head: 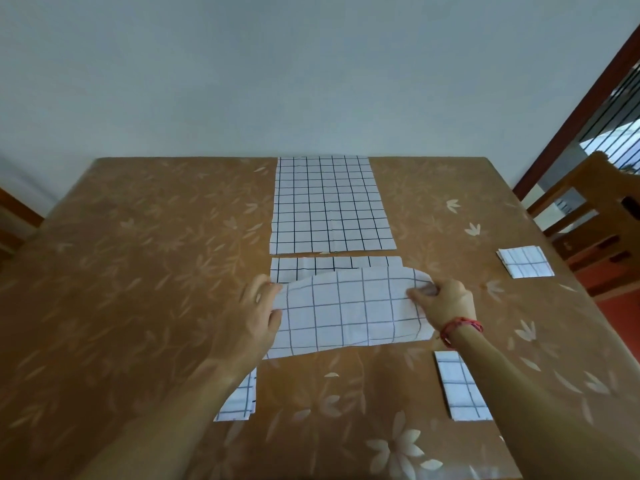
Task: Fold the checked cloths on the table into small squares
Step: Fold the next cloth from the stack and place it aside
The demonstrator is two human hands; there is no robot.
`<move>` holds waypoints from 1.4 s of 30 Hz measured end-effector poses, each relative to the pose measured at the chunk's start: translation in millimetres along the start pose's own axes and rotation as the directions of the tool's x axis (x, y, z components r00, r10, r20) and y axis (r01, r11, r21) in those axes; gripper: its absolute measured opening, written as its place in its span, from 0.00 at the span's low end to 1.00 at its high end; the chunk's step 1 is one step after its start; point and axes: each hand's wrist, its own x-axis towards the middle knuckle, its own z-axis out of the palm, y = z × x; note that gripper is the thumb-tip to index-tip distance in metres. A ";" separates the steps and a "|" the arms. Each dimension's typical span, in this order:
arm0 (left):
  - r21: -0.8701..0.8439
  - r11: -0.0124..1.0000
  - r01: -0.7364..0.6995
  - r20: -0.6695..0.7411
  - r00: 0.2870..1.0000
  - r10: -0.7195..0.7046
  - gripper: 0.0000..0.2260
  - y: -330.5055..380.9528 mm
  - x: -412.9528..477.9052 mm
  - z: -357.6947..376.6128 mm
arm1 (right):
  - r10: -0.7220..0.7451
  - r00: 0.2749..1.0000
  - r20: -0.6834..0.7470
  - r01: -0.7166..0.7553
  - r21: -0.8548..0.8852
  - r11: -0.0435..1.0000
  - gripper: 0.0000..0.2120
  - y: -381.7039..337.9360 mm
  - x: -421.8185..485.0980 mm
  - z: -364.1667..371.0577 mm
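Note:
A white checked cloth (349,306) lies in the middle of the table, its near half lifted and curling over toward the far edge. My left hand (258,308) pinches its left corner and my right hand (445,301) pinches its right corner. A second checked cloth (330,206) lies flat and unfolded just beyond it. Three small folded checked squares rest on the table: one at the far right (524,261), one under my right forearm (460,389), one partly hidden under my left forearm (240,400).
The table (138,258) wears a brown floral cover and stands against a pale wall. A wooden chair (595,216) stands at the right side, beside a doorway with bars. The table's right edge runs close to the far-right square.

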 end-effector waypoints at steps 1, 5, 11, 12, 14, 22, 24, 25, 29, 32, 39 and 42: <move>0.019 1.000 -0.011 -0.009 1.000 0.011 0.14 1.4 1.2 2.8 | -0.004 1.000 0.005 0.004 0.000 1.000 0.07 -2.9 6.9 2.7; 0.081 0.982 -0.170 -0.019 0.985 0.173 0.17 20.5 -6.6 23.0 | 0.020 1.000 -0.015 -0.020 -0.004 1.000 0.07 -12.0 35.2 12.2; 0.097 0.959 -0.267 0.225 0.944 0.240 0.19 34.3 -40.0 82.9 | 0.018 0.999 -0.036 -0.020 -0.043 0.999 0.06 -16.6 70.7 33.2; 0.096 0.960 -0.263 0.260 0.938 0.231 0.20 32.5 -43.2 91.9 | 0.026 0.999 -0.037 -0.028 -0.043 0.999 0.05 -15.6 75.2 37.1; 0.101 0.963 -0.250 0.324 0.923 0.206 0.21 28.3 -45.9 105.3 | 0.029 0.998 -0.051 -0.033 -0.063 0.997 0.09 -11.4 80.4 44.9; 0.183 0.953 -0.242 0.425 0.894 0.145 0.23 28.7 -38.5 119.4 | -0.231 0.972 -0.049 0.199 -0.353 0.914 0.30 20.9 70.1 73.9; 0.179 0.954 -0.239 0.437 0.888 0.140 0.24 29.8 -37.4 123.2 | -0.277 0.961 0.009 0.257 -0.402 0.879 0.30 25.2 56.2 84.1; 0.175 0.956 -0.234 0.442 0.886 0.136 0.24 30.5 -37.2 125.1 | -0.299 0.953 0.045 0.289 -0.418 0.861 0.30 27.0 47.3 89.8; 0.165 0.954 -0.249 0.463 0.874 0.148 0.24 34.9 -35.2 130.5 | -0.374 0.898 0.231 0.438 -0.396 0.807 0.29 33.2 4.2 115.2; 0.175 0.949 -0.262 0.465 0.872 0.155 0.25 35.3 -32.8 133.4 | -0.420 0.837 0.350 0.537 -0.385 0.750 0.27 36.2 -28.2 131.6; 0.155 0.962 -0.225 0.454 0.881 0.133 0.25 37.4 -32.3 135.7 | -0.504 0.715 0.484 0.690 -0.373 0.620 0.26 47.7 -68.3 155.0; 0.165 0.969 -0.186 0.442 0.892 0.096 0.25 32.2 -35.7 138.0 | -0.464 0.718 0.519 0.686 -0.410 0.601 0.28 49.1 -73.3 158.5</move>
